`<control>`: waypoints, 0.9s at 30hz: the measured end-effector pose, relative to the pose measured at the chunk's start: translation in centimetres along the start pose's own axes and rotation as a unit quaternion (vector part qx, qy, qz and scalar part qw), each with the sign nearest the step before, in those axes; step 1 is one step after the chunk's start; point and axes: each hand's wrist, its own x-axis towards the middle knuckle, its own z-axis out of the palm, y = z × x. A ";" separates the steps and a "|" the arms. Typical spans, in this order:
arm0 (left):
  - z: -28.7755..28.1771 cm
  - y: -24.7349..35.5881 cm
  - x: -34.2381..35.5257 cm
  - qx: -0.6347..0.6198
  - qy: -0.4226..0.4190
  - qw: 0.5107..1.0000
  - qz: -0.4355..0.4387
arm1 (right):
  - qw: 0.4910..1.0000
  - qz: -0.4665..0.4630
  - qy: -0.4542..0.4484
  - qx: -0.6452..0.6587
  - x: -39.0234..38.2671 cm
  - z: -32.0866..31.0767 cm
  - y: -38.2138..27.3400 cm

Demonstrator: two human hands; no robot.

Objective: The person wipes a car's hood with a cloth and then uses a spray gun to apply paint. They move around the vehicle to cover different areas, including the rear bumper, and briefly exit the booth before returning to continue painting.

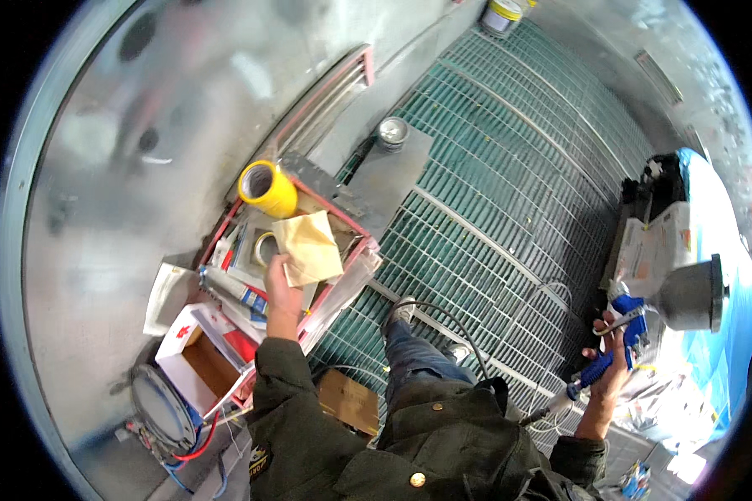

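My left hand (282,292) grips a pale yellow sheet of paper or cloth (307,248) above a red-framed cart (371,252). Beside it on the cart are a yellow cylinder (276,194), a roll of tape (264,249) and a silver-blue tube (236,290). My right hand (610,359) is wrapped round a blue spray gun (631,321), which has a large grey cup (689,292) and a hose running from its handle.
A white box (196,359) and metal pot (163,405) are at left. Cardboard (347,397) lies by my feet on the grated floor (518,167). A can (393,132) and bucket (501,17) stand farther off. Plastic-covered items (702,200) are at right.
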 end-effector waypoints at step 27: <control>26.7 -37.3 -48.5 0.267 -0.586 0.532 -0.550 | 0.969 -0.056 0.152 0.188 -17.6 -31.2 5.1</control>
